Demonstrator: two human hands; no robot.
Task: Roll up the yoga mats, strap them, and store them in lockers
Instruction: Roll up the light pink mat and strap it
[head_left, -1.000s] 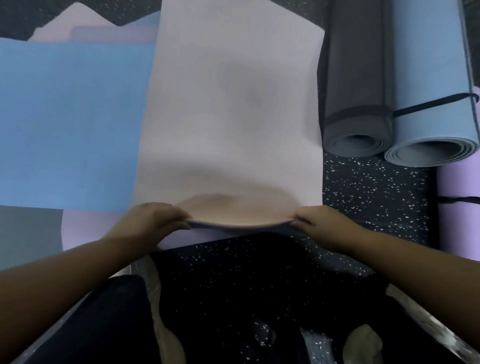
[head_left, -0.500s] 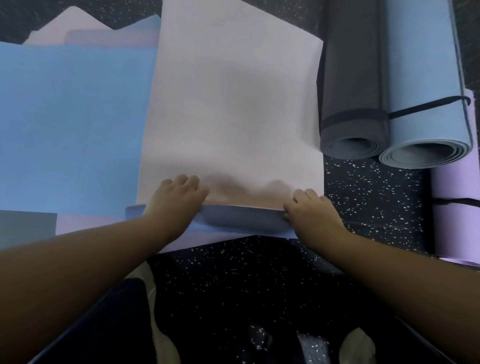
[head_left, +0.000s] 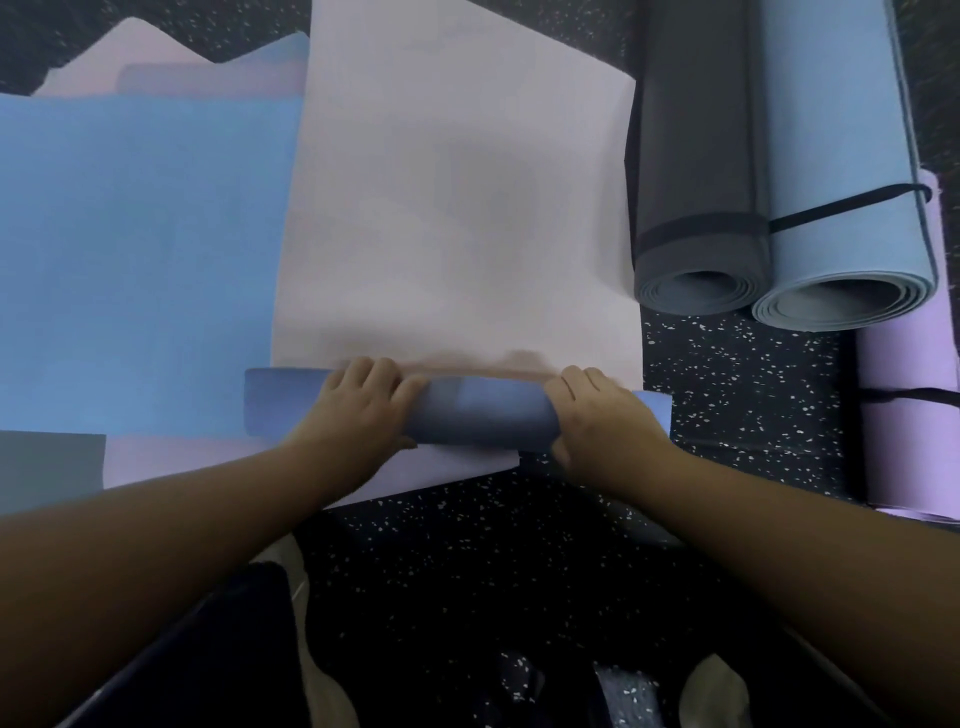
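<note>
A pale pink yoga mat (head_left: 457, 208) lies flat on the floor in front of me, its blue underside showing where the near end is curled into a short roll (head_left: 483, 415). My left hand (head_left: 358, 410) presses on the roll's left part, fingers curled over the top. My right hand (head_left: 602, 415) grips its right part the same way. Both hands hold the rolled end against the flat part of the mat.
A blue flat mat (head_left: 135, 260) lies to the left over pink and lilac mats (head_left: 171, 457). On the right lie a rolled dark grey mat (head_left: 696, 208) and a rolled light blue mat (head_left: 841, 208), both strapped, plus a lilac rolled mat (head_left: 909, 415). The floor (head_left: 753, 395) is black and speckled.
The near edge of the pink mat was lifted, folded over, and is now a small roll with the blue side out. Both hands moved forward with it.
</note>
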